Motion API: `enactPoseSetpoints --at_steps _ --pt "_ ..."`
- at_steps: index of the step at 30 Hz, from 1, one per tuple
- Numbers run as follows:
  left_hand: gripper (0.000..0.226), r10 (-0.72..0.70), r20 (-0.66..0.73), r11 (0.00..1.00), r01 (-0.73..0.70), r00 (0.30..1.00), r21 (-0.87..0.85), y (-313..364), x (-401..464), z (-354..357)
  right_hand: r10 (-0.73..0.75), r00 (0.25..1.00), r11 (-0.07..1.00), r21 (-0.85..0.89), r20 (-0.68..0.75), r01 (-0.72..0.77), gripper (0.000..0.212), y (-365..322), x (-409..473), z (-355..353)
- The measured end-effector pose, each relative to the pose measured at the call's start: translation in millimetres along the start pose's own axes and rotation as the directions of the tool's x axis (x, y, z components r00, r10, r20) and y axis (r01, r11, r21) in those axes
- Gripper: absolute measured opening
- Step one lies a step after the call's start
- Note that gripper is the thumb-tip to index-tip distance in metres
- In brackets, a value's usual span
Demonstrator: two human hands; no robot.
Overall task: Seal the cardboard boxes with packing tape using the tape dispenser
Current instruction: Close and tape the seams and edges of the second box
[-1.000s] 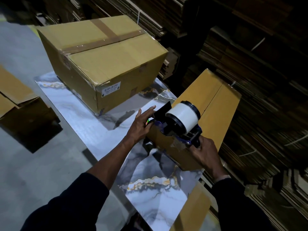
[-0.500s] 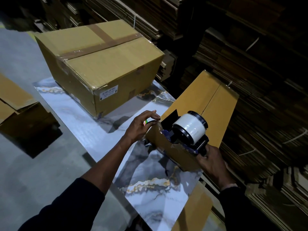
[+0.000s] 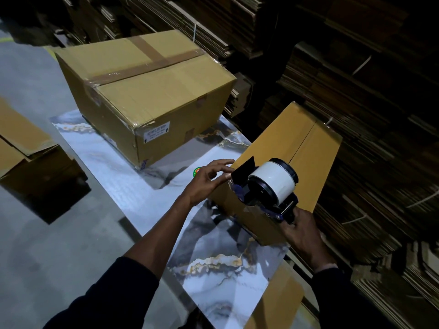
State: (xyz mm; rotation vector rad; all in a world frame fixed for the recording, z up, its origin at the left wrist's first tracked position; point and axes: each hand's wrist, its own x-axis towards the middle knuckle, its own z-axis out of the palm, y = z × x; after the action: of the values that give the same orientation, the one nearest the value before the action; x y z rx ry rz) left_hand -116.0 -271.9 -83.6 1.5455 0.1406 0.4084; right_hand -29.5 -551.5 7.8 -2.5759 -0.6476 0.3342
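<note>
Looking down from the head camera, a person works at a marble-patterned table (image 3: pixel 133 186) in a dim room. The right hand (image 3: pixel 301 231) grips the handle of a tape dispenser (image 3: pixel 268 186), fingers curled round it. The dispenser carries a white tape roll (image 3: pixel 273 178) and sits on the near end of a long narrow box (image 3: pixel 301 148), over the seam between its two flaps. The narrow box lies at the table's right edge and reaches away from the person. The left hand (image 3: pixel 209 179) is at the box's near left corner, just beside the dispenser's front, fingers loosely curled; whether it pinches a tape end cannot be told. A larger box (image 3: pixel 147 91), with brown tape crossed over its top, stands farther back on the table, well apart from the hands. Flattened cardboard (image 3: pixel 356 91) is stacked in the dark behind and to the right. More cardboard (image 3: pixel 23 148) lies on the floor at left.
</note>
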Motion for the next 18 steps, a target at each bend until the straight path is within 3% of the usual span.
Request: enactPoseSetpoints --at_steps 1,4,6,11,18 --pt "0.018 0.018 -0.014 1.0 -0.018 1.0 0.007 -3.7 -0.7 1.2 -0.004 1.0 1.0 -0.006 -0.013 0.004 0.053 1.4 -0.3 1.1" --pt "0.015 0.102 -0.049 0.988 -0.096 0.994 0.118 -15.2 1.5 1.2 -0.038 0.997 0.998 -0.053 -0.06 0.035 0.031 -5.1 -4.3 2.4" --pt "0.015 0.134 -0.054 0.976 -0.123 0.989 0.178 -20.6 4.7 -0.1 -0.064 0.995 0.995 -0.075 -0.076 0.058 0.029 -9.4 -6.1 1.7" --pt "0.034 0.193 -0.059 0.952 -0.172 0.979 0.252 -24.1 9.0 3.5 -0.092 0.991 0.982 -0.174 -0.094 0.074 0.025 -5.3 -9.2 -0.7" --pt "0.017 0.179 -0.057 0.955 -0.16 0.982 0.249 -27.8 13.1 5.7 -0.05 0.996 0.987 -0.153 -0.077 0.038 0.019 26.5 -27.6 -18.7"
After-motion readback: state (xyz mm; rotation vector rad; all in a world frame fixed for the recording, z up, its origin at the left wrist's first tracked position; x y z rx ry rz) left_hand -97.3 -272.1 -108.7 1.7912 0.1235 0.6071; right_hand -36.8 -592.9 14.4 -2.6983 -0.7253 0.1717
